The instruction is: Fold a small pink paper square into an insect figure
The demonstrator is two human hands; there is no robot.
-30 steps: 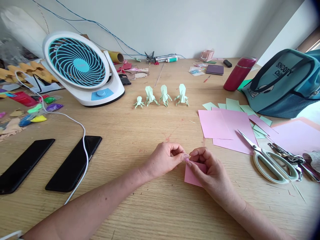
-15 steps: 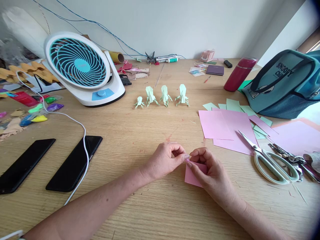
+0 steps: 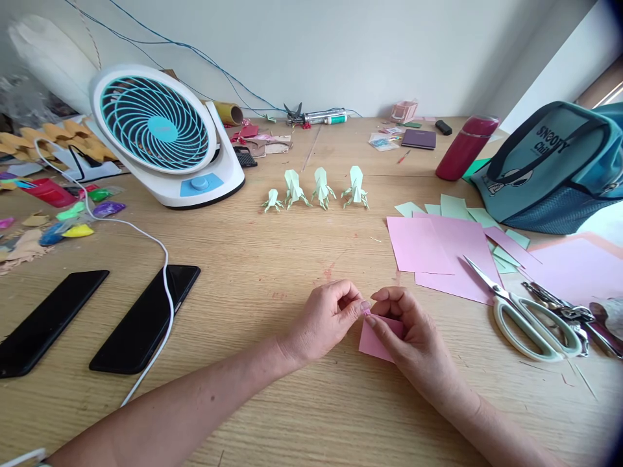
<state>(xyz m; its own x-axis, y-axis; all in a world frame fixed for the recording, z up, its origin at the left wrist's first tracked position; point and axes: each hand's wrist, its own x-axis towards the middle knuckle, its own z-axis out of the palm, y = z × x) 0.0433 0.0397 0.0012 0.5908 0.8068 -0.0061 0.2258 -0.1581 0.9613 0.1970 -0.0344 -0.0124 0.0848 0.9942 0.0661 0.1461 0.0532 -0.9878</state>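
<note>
Between my hands is a small pink sheet of paper (image 3: 376,342), low above or on the wooden table. My right hand (image 3: 411,331) pinches its upper edge with thumb and fingers. My left hand (image 3: 335,311) is closed at the sheet's upper left corner, thumb against forefinger, on a little pink bit of the paper partly hidden by the fingertips. Both sets of fingertips almost meet there. Beyond them several pale green folded paper figures (image 3: 322,187) stand in a row.
Larger pink sheets (image 3: 460,243) and green paper pieces (image 3: 455,205) lie to the right, with scissors (image 3: 528,321) beside them. Two black phones (image 3: 146,324), a white cable (image 3: 168,292) and a fan (image 3: 160,136) are on the left. A red flask (image 3: 467,148) and teal bag (image 3: 545,165) stand back right.
The view has tilted very slightly. My left fingertips have shifted a touch at the paper's corner; both hands keep their grip.
</note>
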